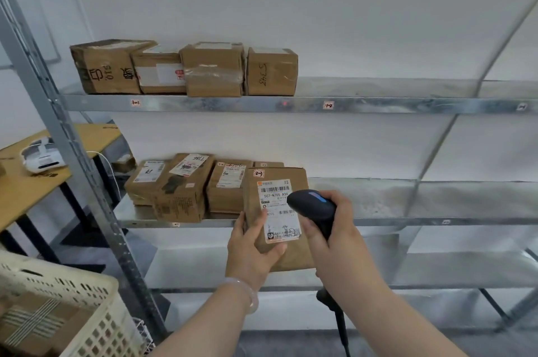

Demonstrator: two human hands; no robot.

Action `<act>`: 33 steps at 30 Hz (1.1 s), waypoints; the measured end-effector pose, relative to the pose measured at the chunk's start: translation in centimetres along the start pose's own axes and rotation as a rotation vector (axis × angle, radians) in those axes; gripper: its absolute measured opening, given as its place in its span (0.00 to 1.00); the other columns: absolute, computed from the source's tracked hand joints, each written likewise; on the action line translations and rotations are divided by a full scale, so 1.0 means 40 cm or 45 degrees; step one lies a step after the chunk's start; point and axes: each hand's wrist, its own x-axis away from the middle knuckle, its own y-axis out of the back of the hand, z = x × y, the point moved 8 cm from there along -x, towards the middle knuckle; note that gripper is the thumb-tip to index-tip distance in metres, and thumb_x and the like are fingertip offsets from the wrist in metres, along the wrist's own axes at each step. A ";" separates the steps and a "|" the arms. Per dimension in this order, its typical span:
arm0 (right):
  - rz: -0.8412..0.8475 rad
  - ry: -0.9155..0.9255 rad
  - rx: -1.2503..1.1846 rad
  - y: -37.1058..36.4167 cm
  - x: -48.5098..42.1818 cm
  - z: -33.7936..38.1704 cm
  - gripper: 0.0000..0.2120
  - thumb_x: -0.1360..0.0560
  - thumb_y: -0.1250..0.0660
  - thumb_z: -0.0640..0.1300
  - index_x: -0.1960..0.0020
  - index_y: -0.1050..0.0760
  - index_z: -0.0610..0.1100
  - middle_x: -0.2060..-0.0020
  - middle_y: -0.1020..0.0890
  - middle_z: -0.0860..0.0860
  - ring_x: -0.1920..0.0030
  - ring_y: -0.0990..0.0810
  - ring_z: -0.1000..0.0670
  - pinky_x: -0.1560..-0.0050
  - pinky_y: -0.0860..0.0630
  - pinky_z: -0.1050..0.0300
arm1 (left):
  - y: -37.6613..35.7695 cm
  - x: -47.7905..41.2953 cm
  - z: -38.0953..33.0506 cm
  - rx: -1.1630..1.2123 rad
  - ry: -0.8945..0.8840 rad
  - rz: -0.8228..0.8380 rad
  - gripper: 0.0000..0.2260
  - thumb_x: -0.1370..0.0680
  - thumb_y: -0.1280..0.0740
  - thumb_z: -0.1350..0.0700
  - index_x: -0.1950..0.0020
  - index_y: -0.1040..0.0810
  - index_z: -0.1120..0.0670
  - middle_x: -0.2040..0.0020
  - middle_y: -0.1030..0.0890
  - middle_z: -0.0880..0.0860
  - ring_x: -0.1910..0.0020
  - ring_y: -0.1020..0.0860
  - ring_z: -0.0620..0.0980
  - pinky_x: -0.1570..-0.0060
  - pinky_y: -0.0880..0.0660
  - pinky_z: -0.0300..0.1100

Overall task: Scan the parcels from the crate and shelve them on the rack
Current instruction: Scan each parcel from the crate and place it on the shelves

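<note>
My left hand [251, 251] grips a brown cardboard parcel [294, 251] by its lower left corner, holding it upright in front of the rack's middle shelf [378, 199]. A white barcode label [279, 208] faces me. In my right hand [334, 228] is a black handheld scanner [313, 206], its head touching the label's right edge. A cable hangs from the scanner's handle. The cream plastic crate [67, 307] stands at the bottom left with cardboard parcels inside.
The metal rack has several parcels on the top shelf [378, 104] at left and several more on the middle shelf at left. The right parts of both shelves are bare. A wooden table [26, 181] with a white device stands left of the rack.
</note>
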 end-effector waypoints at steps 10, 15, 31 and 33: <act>-0.210 -0.193 -0.022 0.033 -0.065 -0.145 0.24 0.21 0.35 0.51 0.48 0.43 0.79 0.54 0.23 0.65 0.63 0.20 0.55 0.63 0.19 0.50 | -0.071 -0.100 0.004 0.105 0.087 0.121 0.34 0.29 0.21 0.51 0.33 0.35 0.29 0.22 0.43 0.47 0.23 0.42 0.50 0.24 0.42 0.45; -0.302 -0.394 -0.063 0.066 -0.083 -0.263 0.20 0.21 0.34 0.49 0.42 0.39 0.71 0.50 0.25 0.62 0.60 0.19 0.45 0.58 0.18 0.42 | -0.133 -0.166 -0.023 0.131 0.053 0.208 0.33 0.29 0.21 0.49 0.30 0.34 0.32 0.26 0.37 0.46 0.27 0.38 0.44 0.29 0.42 0.37; -0.147 -0.594 -0.082 0.120 -0.315 -0.582 0.20 0.21 0.34 0.48 0.37 0.39 0.65 0.55 0.23 0.57 0.77 0.21 0.49 0.74 0.24 0.56 | -0.430 -0.341 0.026 -0.120 0.347 0.476 0.35 0.29 0.24 0.42 0.25 0.34 0.42 0.26 0.39 0.51 0.28 0.34 0.53 0.30 0.34 0.43; -0.096 -0.611 -0.094 0.105 -0.338 -0.622 0.21 0.21 0.34 0.48 0.36 0.39 0.64 0.55 0.23 0.57 0.78 0.21 0.49 0.74 0.24 0.55 | -0.451 -0.354 0.051 -0.146 0.364 0.469 0.38 0.30 0.23 0.42 0.23 0.36 0.43 0.25 0.40 0.50 0.27 0.35 0.53 0.29 0.35 0.45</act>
